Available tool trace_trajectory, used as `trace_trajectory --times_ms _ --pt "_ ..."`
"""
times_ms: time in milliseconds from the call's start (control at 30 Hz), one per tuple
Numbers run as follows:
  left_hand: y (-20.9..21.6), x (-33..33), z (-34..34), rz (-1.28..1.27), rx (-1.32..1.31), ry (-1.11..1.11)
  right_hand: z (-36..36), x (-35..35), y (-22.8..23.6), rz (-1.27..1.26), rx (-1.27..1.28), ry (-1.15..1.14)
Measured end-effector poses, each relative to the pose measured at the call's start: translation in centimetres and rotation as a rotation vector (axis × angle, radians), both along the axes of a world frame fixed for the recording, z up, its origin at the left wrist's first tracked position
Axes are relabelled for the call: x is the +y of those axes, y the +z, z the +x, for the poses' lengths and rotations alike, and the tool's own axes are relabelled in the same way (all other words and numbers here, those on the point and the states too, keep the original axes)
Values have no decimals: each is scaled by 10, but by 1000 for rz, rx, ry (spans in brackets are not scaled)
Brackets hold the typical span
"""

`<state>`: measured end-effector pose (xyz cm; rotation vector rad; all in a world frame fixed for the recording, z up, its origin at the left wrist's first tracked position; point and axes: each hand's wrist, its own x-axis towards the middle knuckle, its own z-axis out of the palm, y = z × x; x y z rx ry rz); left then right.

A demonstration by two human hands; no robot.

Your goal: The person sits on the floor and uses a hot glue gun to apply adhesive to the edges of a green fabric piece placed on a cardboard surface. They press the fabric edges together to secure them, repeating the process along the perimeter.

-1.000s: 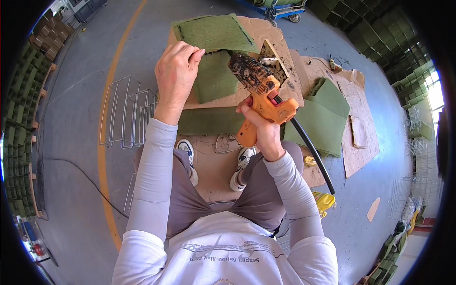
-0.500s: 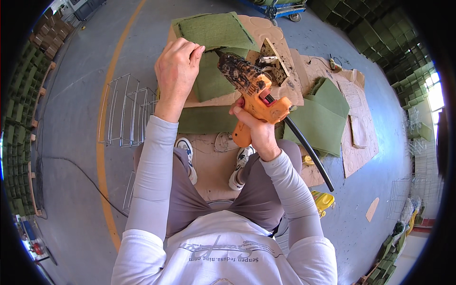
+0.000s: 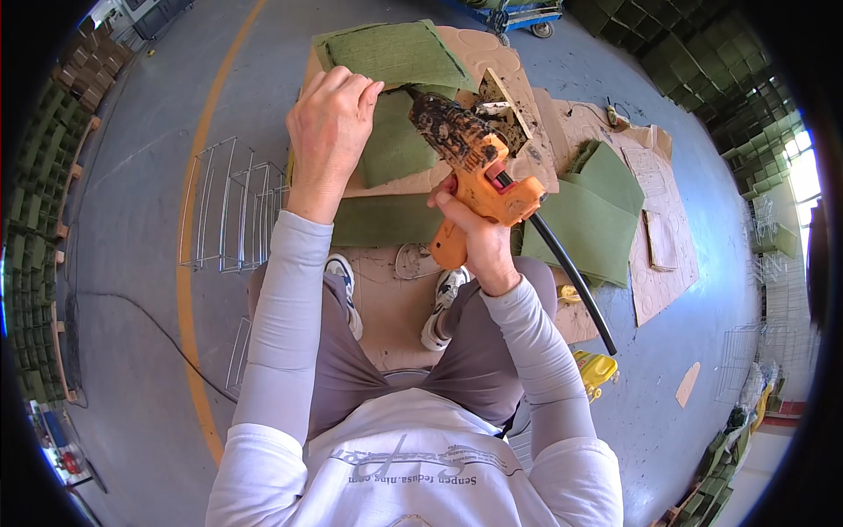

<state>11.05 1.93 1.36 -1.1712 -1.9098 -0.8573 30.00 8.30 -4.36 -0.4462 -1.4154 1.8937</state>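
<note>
Fingers of the left hand (image 3: 329, 132) are curled down and pinched on the upper edge of a green felt piece (image 3: 395, 145), which lies on cardboard (image 3: 492, 61) just in front of the knees. An orange glue gun (image 3: 479, 171), crusted with dark residue, is gripped by the closed right hand (image 3: 470, 233); its long axis is angled up-left, its nozzle held at the felt's right edge, just beside the left fingertips. A wire rack (image 3: 228, 206) is seen to the left.
</note>
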Motion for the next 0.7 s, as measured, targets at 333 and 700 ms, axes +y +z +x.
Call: trace_trajectory --times_ms 333,700 --pt "3 13 4 9 30 -47 6 10 3 -78 24 -22" --pt "-33 47 10 137 -179 -223 10 18 -13 2 33 -125"
